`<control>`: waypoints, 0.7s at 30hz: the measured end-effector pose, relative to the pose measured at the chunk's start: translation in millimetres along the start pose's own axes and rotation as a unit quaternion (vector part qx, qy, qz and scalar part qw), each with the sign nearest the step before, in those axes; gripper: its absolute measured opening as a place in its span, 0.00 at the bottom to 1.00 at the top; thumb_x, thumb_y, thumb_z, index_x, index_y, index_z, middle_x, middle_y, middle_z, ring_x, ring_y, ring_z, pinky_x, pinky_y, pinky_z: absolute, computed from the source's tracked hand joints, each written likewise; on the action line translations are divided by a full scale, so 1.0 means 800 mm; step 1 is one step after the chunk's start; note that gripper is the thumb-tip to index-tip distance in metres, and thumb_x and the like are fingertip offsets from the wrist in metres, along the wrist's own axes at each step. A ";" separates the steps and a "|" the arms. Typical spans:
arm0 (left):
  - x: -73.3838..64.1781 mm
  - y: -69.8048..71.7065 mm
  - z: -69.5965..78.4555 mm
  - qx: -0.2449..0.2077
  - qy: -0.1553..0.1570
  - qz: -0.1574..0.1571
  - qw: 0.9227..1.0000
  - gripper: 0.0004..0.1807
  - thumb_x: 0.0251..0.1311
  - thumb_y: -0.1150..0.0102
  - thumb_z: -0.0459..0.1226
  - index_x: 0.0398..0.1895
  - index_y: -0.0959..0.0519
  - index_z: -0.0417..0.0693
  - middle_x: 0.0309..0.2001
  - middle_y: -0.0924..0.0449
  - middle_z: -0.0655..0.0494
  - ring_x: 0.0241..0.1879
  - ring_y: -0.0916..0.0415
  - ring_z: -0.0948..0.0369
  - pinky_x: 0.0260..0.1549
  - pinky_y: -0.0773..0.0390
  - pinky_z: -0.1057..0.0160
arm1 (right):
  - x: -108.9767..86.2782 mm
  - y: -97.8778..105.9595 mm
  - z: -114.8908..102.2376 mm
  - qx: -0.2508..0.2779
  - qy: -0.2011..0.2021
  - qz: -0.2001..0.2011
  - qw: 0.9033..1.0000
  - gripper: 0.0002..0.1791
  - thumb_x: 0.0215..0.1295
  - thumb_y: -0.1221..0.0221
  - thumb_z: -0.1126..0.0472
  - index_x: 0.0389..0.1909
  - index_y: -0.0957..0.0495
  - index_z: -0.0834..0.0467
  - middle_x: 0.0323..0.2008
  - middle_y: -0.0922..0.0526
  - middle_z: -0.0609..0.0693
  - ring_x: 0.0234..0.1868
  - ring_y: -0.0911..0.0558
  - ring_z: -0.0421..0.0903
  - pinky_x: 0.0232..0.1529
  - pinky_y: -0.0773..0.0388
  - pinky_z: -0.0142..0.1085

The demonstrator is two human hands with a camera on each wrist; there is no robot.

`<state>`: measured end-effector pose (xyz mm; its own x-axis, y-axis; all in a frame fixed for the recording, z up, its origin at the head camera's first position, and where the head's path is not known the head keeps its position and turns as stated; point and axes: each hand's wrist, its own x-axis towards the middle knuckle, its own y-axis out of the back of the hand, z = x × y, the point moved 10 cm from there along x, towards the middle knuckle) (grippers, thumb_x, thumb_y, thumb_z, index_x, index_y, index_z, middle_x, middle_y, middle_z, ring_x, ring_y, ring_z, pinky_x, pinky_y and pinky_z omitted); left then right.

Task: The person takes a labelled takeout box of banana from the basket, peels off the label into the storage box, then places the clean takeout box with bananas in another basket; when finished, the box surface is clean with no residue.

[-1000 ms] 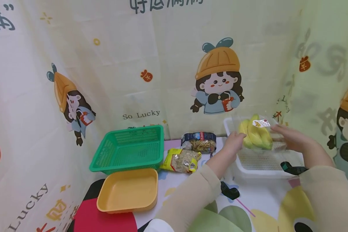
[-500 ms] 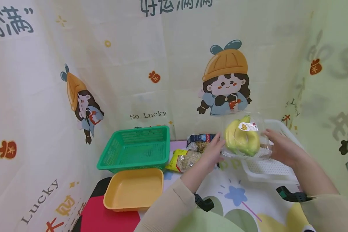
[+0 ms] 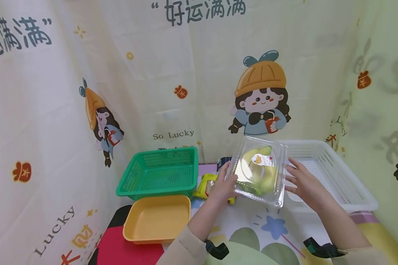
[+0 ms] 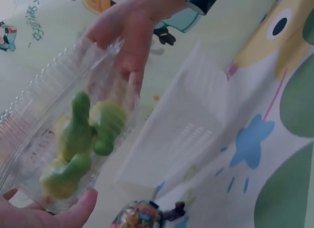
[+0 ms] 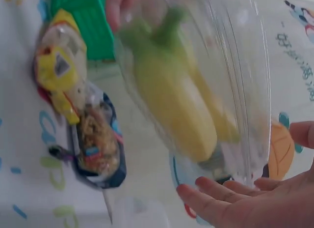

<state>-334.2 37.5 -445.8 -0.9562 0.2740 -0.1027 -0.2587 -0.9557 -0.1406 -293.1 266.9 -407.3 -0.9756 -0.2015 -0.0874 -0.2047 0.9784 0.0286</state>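
A clear plastic clamshell box (image 3: 282,180) of yellow-green bananas (image 3: 266,176) is tilted above the table, a banana label on its lid. My left hand (image 3: 223,187) grips the box's left side, thumb over the front and the other fingers partly hidden behind. On the opposite side, my right hand (image 3: 306,186) has its fingers spread and nearly straight at the box's edge. In the right wrist view, that palm (image 5: 274,203) faces up beneath the box's corner. The bananas' green tips (image 4: 81,110) show through the plastic in the left wrist view.
A white perforated basket (image 3: 348,180) stands behind my right hand. To the left are a green basket (image 3: 126,187) and a yellow tray (image 3: 129,232). A yellow food bag (image 3: 202,186) and a dark-blue pasta bag (image 5: 98,144) lie partly behind my left hand and the box.
The banana box has moved left from over the white basket and turned its lid toward me. My right hand has come off its grip, fingers spreading, while my left keeps hold.
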 end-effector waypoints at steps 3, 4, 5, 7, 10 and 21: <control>-0.006 0.018 -0.001 0.008 0.007 -0.017 1.000 0.32 0.66 0.43 0.47 0.71 0.39 0.80 0.69 0.35 0.50 0.53 0.23 0.52 0.45 0.16 0.49 | 0.016 0.018 -0.002 -0.041 0.009 0.026 0.999 0.45 0.76 0.60 0.38 0.78 0.77 0.48 0.79 0.68 0.64 0.76 0.53 0.69 0.53 0.21 0.30; -0.009 0.023 -0.001 0.008 0.010 -0.027 1.000 0.32 0.66 0.43 0.48 0.71 0.39 0.79 0.67 0.33 0.50 0.52 0.22 0.53 0.45 0.16 0.49 | 0.022 0.023 -0.002 -0.052 0.012 0.027 0.998 0.45 0.76 0.60 0.38 0.78 0.76 0.48 0.79 0.68 0.63 0.76 0.53 0.70 0.55 0.21 0.31; -0.012 0.027 -0.001 0.005 0.014 -0.038 0.999 0.32 0.66 0.43 0.48 0.72 0.39 0.78 0.66 0.32 0.50 0.51 0.21 0.53 0.46 0.16 0.49 | 0.029 0.027 -0.003 -0.063 0.014 0.024 0.998 0.45 0.76 0.61 0.38 0.79 0.76 0.48 0.79 0.68 0.63 0.76 0.53 0.70 0.57 0.22 0.33; -0.017 0.035 0.000 0.010 0.020 -0.058 0.998 0.33 0.64 0.42 0.50 0.72 0.39 0.77 0.64 0.29 0.50 0.49 0.20 0.54 0.45 0.17 0.49 | 0.042 0.030 -0.004 -0.084 0.023 0.004 0.996 0.43 0.77 0.62 0.38 0.79 0.74 0.49 0.79 0.66 0.64 0.75 0.52 0.71 0.61 0.23 0.43; -0.024 0.046 0.002 0.021 0.023 -0.086 0.996 0.35 0.63 0.39 0.51 0.72 0.40 0.76 0.64 0.28 0.51 0.48 0.19 0.54 0.45 0.18 0.51 | 0.058 0.020 -0.005 -0.109 0.039 -0.051 0.992 0.39 0.79 0.64 0.41 0.80 0.68 0.51 0.78 0.61 0.65 0.75 0.51 0.73 0.65 0.30 0.58; -0.033 0.075 -0.008 0.054 0.014 -0.157 0.986 0.34 0.62 0.45 0.41 0.72 0.38 0.73 0.69 0.33 0.53 0.50 0.22 0.55 0.45 0.19 0.53 | 0.079 -0.047 0.023 -0.104 0.000 -0.209 0.972 0.32 0.78 0.64 0.46 0.79 0.59 0.38 0.80 0.59 0.57 0.76 0.51 0.69 0.67 0.38 0.66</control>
<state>-323.6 -26.2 -457.6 -0.8230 0.5593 -0.0991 -0.5556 -0.8289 -0.0644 -345.5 218.1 -432.1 -0.8034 -0.5798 -0.1356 -0.5955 0.7803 0.1914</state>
